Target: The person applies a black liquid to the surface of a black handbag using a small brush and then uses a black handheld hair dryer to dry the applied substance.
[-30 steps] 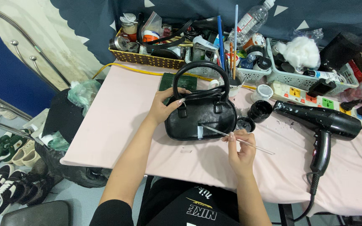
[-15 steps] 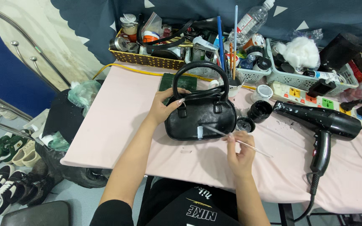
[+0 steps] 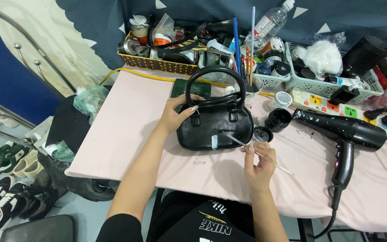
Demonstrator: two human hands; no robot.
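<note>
A black handbag (image 3: 215,127) stands upright near the middle of a pink table (image 3: 126,130), its two looped handles raised. The left hand (image 3: 177,114) rests against the bag's left end, fingers curled over the top edge beside the handle base, steadying it. The right hand (image 3: 258,163) sits just to the right of and below the bag, pinched closed around a thin brush (image 3: 256,153); the brush tip reaches the bag's front face close to a pale streak, though whether the tip actually touches the surface is hard to make out. Just right of the bag lies a small round black lid (image 3: 262,133), and beyond it an open black jar (image 3: 278,119) whose contents cannot be seen. Farther right of the bag a black hair dryer (image 3: 343,132) lies on its side, its cord running off the bottom edge of the view. Behind the bag, baskets (image 3: 157,64) crammed with bottles, tins and tools overlap so much that most items are only partly visible. A dark green flat thing (image 3: 181,87) behind the bag is half covered by it. The person's forearms enter from below, the body mostly cut off.
</note>
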